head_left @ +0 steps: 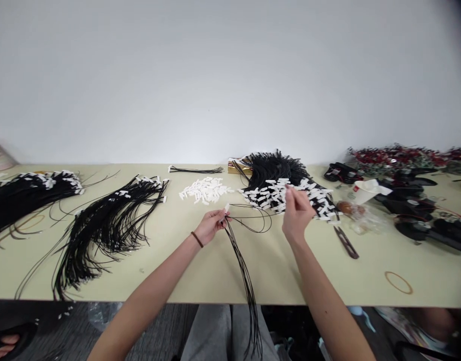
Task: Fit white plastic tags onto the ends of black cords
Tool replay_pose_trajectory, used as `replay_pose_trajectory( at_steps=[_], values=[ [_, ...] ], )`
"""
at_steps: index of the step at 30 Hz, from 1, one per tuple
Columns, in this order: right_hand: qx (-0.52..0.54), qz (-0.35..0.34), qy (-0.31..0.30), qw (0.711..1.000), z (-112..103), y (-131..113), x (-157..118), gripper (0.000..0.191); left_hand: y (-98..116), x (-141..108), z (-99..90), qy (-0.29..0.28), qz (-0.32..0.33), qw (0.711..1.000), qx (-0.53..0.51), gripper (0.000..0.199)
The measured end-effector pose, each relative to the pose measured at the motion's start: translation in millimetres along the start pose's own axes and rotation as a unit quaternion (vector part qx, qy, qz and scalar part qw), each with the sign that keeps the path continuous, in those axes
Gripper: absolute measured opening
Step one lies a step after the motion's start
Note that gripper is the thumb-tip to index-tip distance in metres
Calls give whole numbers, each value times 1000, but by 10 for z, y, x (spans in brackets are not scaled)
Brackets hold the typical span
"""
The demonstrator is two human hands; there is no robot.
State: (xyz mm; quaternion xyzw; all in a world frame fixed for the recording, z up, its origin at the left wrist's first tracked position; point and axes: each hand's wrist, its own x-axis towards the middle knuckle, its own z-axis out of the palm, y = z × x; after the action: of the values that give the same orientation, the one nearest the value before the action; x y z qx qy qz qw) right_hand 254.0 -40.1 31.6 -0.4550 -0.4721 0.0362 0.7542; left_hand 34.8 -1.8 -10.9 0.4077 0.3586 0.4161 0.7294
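Note:
Near the middle of the table, my left hand (212, 225) is closed on a white plastic connector (226, 207). Several black wires (242, 258) run from this connector and hang over the table's front edge. One thin wire (271, 219) loops off to the right of the connector. My right hand (298, 210) is raised with thumb and fingertips pinched together, in front of a heap of wired white connectors (267, 194). Whatever that pinch may hold is too small to make out. Loose white connectors (206, 190) lie piled just beyond my left hand.
Black wire bundles (102, 225) spread over the table's left side. A short wired harness (196, 170) lies at the back. To the right are thread snips (346, 242), a rubber band (398, 283), a white paper cup (368, 191), a plastic-wrapped item (353, 210) and black parts (411, 200).

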Motion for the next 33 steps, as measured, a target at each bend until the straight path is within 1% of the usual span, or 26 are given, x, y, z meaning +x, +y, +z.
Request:
replay_pose_trajectory(
  at_steps=[1,2,4,6,8,10,18,28,33],
  values=[
    [-38,-59,-43,997,26,-14,-54,16,-2,4,-5,0,2,1000,-3,34],
    [-66,-120,-87,987,59,-24,-111,13,-3,8,-11,0,6,1000,-6,34],
    [-101,-224,-168,955,130,-29,-218,11,-4,17,-22,-1,13,1000,-14,32],
    [-133,-295,-221,920,190,-20,-296,10,-5,25,-28,-3,20,1000,-20,30],
    [-165,-329,-242,898,223,-7,-336,10,-6,28,-30,-5,24,999,-22,29],
    [-181,-336,-245,891,230,3,-346,12,-8,30,-29,-4,28,999,-23,28],
    [-192,-350,-248,883,213,16,-336,10,3,15,-16,-15,32,999,-25,30],
    [-177,-338,-254,889,220,7,-344,10,26,-10,9,-6,42,999,17,36],
    [-177,-336,-258,888,229,-15,-349,12,35,-21,23,2,61,996,59,38]
  ],
)
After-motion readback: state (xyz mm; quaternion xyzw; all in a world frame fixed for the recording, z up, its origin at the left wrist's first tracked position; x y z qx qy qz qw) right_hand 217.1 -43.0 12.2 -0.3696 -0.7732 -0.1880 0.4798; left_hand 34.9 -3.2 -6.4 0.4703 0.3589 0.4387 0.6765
